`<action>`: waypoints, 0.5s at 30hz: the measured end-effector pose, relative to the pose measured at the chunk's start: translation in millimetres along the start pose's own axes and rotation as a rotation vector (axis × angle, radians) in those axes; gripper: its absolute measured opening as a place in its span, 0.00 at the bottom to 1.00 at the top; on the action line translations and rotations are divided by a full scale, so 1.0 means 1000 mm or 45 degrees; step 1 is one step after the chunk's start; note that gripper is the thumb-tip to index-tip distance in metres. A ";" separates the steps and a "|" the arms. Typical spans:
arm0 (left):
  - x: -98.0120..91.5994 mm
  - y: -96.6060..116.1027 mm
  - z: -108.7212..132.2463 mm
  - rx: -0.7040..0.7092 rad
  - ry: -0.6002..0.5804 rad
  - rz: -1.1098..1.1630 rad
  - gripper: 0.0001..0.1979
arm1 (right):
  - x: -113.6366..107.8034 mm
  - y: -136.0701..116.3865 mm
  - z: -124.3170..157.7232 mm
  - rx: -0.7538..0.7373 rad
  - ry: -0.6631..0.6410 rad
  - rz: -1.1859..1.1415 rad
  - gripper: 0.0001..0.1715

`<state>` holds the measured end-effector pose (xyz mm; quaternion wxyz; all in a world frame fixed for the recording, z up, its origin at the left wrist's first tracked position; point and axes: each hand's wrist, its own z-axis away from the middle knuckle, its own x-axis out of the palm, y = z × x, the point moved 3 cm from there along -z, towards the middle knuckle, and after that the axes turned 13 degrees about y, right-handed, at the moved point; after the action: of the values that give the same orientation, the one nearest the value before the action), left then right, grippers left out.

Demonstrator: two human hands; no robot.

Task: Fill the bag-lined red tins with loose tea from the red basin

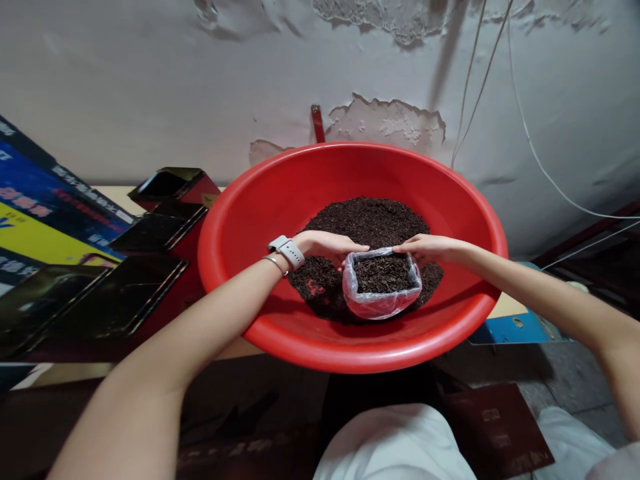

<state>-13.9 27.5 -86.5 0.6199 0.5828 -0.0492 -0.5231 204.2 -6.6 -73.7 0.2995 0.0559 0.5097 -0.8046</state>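
A wide red plastic basin (350,360) holds a heap of dark loose tea leaves (370,217). Over the heap sits a small container lined with a clear plastic bag (380,303), full of the same dark leaves. My left hand (333,245) pinches the bag's rim at its back left corner. On the other side, my right hand (423,247) grips the rim at the back right. Whether the container's base rests on the heap I cannot tell. A pale watch and a bracelet are on my left wrist.
Several dark open-topped boxes (155,227) stand left of the basin, beside a printed blue and yellow panel (45,213). Behind is a wall with peeling paint (390,127). White cords (470,93) hang at the right. A brown stool-like object (500,427) is below.
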 end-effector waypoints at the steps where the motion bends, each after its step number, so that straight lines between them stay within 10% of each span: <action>1: -0.002 0.003 0.002 -0.057 0.022 0.058 0.29 | -0.001 -0.001 0.001 -0.015 0.036 -0.020 0.17; 15: -0.018 0.038 0.028 -0.087 0.247 0.130 0.16 | -0.005 -0.026 0.048 -0.397 0.480 0.077 0.10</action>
<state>-17.7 12.6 -38.4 0.6671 0.6059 -0.0010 -0.4334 204.6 -38.1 -28.5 0.2280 0.1735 0.6727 -0.6821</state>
